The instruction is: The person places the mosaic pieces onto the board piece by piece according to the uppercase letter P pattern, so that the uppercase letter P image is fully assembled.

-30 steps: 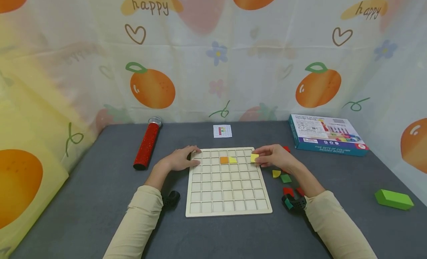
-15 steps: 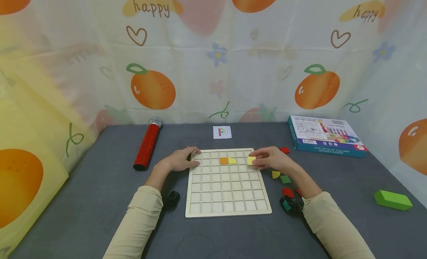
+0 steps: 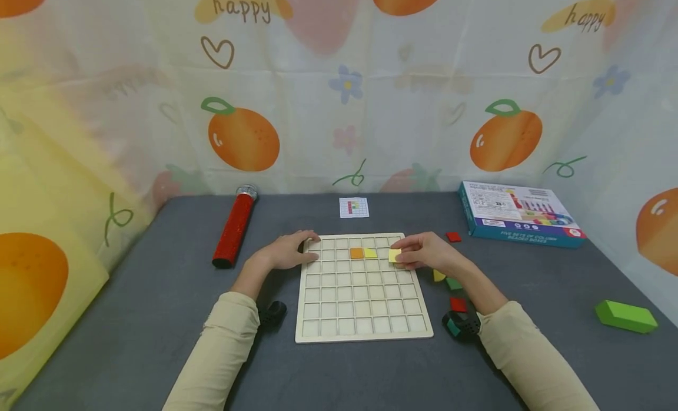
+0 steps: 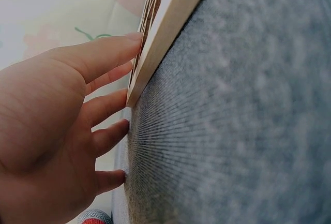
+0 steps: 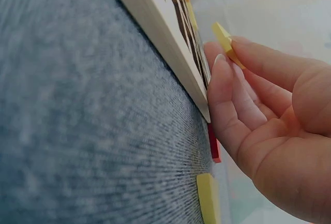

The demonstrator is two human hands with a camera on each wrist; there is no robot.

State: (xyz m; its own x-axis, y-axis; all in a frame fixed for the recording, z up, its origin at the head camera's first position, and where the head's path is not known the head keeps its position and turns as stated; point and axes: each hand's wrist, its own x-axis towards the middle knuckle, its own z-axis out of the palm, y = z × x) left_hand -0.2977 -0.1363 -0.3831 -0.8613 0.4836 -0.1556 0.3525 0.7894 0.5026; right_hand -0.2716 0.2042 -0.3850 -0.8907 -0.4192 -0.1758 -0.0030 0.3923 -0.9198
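Observation:
A pale wooden grid board (image 3: 364, 339) lies flat on the dark cloth. My left hand (image 3: 286, 251) rests at its upper left corner, fingers spread and fairly straight; in the left wrist view the thumb (image 4: 116, 50) touches the board's edge. Over the board's upper right side, my right hand (image 3: 428, 250) pinches a yellow square tile (image 3: 394, 255) between thumb and fingers, held above the grid in the right wrist view. An orange tile (image 3: 356, 253) and a yellow tile (image 3: 370, 253) sit side by side in cells of the second row.
Right of the board lie a red tile (image 3: 453, 237), a green tile (image 3: 454, 283) and other pieces, partly hidden by my right arm. A small grid card (image 3: 354, 208) lies behind the board. Around are a red microphone (image 3: 233, 231), a cardboard box (image 3: 521, 214) and a green block (image 3: 626, 316).
My right hand has moved slightly left with the yellow tile, from the board's right edge to further in over the grid. The left hand has stayed in place.

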